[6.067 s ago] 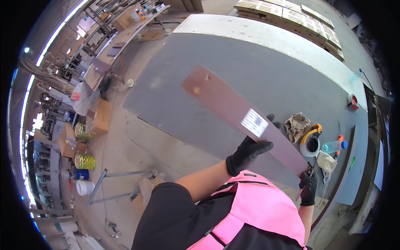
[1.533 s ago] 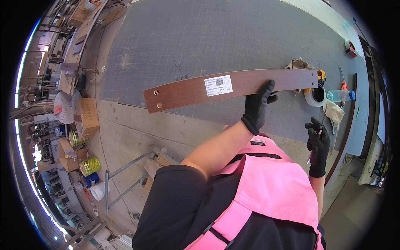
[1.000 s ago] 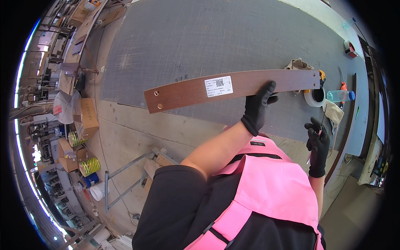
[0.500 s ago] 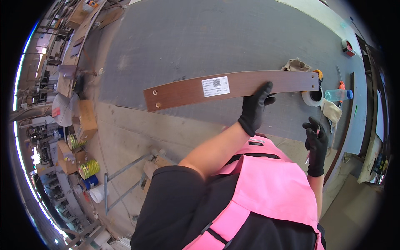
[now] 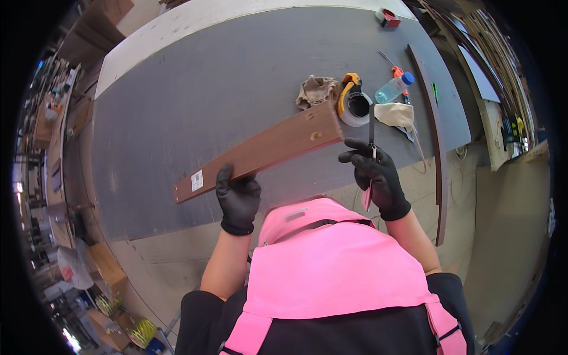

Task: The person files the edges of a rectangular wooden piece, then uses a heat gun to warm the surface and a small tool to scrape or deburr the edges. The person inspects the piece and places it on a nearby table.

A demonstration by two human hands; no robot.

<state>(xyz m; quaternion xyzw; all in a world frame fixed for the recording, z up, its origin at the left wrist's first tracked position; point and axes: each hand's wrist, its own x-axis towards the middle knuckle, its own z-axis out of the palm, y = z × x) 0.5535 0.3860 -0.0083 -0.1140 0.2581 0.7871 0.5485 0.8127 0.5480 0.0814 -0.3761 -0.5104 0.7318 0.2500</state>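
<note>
My left hand [image 5: 238,198], in a black glove, is closed on the lower edge of a long brown wooden board [image 5: 260,144] left of its middle. The board is tilted above the table, its right end raised. A white printed label [image 5: 197,180] is stuck near its left end, and holes show near the right end. My right hand [image 5: 377,177], also gloved in black, grips a slim knife-like tool [image 5: 371,124] with a dark upright blade and a pinkish lower end. Its fingers are just below the board's right end; whether they touch it I cannot tell.
On the grey table [image 5: 207,77] lie a crumpled cloth [image 5: 316,91], a yellow tape dispenser [image 5: 349,80], a clear bottle [image 5: 390,90], a pale cloth [image 5: 395,114] and an orange-handled tool [image 5: 397,72]. A long brown strip [image 5: 431,100] runs along the right; a red tape holder [image 5: 389,19] lies beyond.
The view has swung to the right. The board now slants, its labelled end lower and turned away. My right hand has come up close to the board's right end with the tool.
</note>
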